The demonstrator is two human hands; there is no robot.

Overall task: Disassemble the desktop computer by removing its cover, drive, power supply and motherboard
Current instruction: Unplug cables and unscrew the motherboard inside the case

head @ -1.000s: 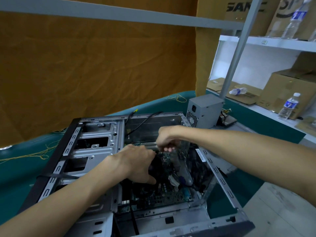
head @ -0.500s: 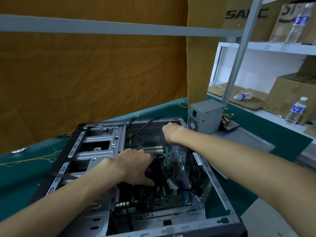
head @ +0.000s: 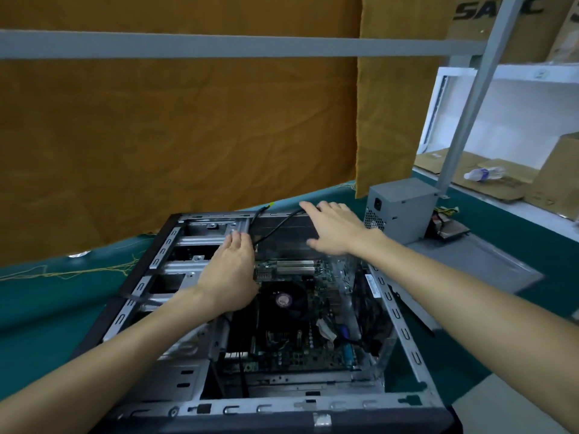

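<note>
Both hands, left hand [head: 230, 270] and right hand [head: 333, 228], hover spread flat over the boxy grey-metal computer case [head: 175, 264], palms down.

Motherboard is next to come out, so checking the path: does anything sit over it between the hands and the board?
Yes. The fan cooler sits on the motherboard, black cables cross its left side, and the left hand hovers over its far-left corner. The right hand is beyond it.

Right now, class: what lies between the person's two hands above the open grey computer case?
In the head view, a black cable runs between the left hand and right hand, over the case's dark floor.
</note>
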